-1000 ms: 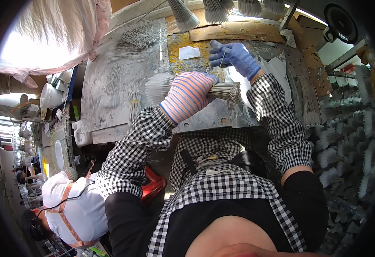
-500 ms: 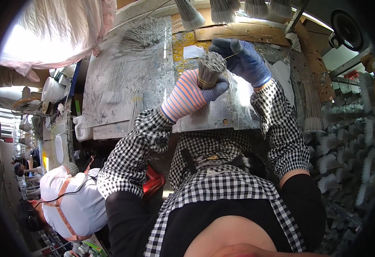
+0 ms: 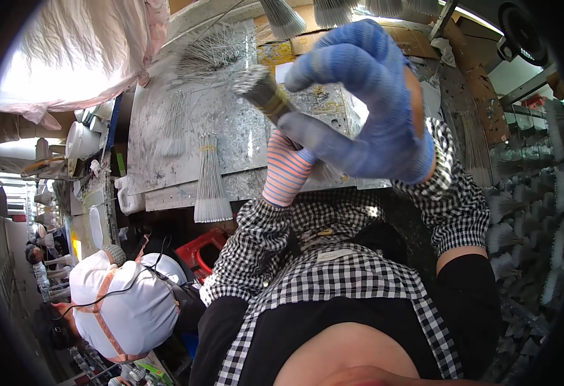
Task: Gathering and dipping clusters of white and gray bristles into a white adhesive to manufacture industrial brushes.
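Observation:
My left hand (image 3: 287, 168), in a striped orange and blue glove, grips a bundle of thin grey wire-like stems (image 3: 254, 82) over the table. Yellowish bands circle the bundle below its blunt, knobbly end, which tilts up and to the left. In front of it rises my right hand (image 3: 382, 106), in a blue glove. Its thumb and fingers are curved wide apart, with nothing seen between them; the thumb overlaps the bundle's lower part and my left fingers. Whether the thumb touches them I cannot tell.
Another banded bundle (image 3: 212, 186) overhangs the metal table's (image 3: 234, 148) front edge. Loose stems (image 3: 176, 128) and a tangled heap (image 3: 214, 55) lie left. Bundles (image 3: 283, 19) line the back. A person in white (image 3: 124, 309) sits left; a red stool (image 3: 198, 251) stands nearby.
My left hand has drawn the bundle leftward and tilted it left. My right hand has come up closer, its fingers spreading from a pinch on a thin strand.

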The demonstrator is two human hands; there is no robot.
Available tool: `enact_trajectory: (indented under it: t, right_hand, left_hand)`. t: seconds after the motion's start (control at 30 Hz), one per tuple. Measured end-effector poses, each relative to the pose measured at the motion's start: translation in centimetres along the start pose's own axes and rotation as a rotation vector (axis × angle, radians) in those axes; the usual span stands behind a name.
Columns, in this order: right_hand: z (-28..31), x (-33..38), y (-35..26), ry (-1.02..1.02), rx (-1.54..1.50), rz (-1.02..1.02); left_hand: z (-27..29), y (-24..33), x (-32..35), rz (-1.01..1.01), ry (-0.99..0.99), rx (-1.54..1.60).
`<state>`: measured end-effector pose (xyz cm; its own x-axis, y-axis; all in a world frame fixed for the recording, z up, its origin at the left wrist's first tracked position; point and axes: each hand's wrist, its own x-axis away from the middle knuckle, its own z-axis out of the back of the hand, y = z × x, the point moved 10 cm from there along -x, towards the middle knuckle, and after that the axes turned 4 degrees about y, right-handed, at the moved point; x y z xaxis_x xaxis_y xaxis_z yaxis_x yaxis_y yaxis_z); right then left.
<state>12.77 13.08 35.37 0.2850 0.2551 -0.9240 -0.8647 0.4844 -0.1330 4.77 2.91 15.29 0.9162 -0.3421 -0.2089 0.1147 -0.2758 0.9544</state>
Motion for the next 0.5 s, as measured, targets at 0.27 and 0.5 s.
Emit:
enact_trajectory:
  t: [0.27,0.5]
  right_hand:
    - [10.4,6.5,-4.0,0.132,-0.3,-0.356]
    - [12.2,6.8,-6.0,0.261,-0.384,-0.363]
  left_hand:
    - [-3.0,-6.4,2.9,0.589,0.024,1.396]
    - [-1.9,-9.1,4.3,0.564,0.261,1.43]
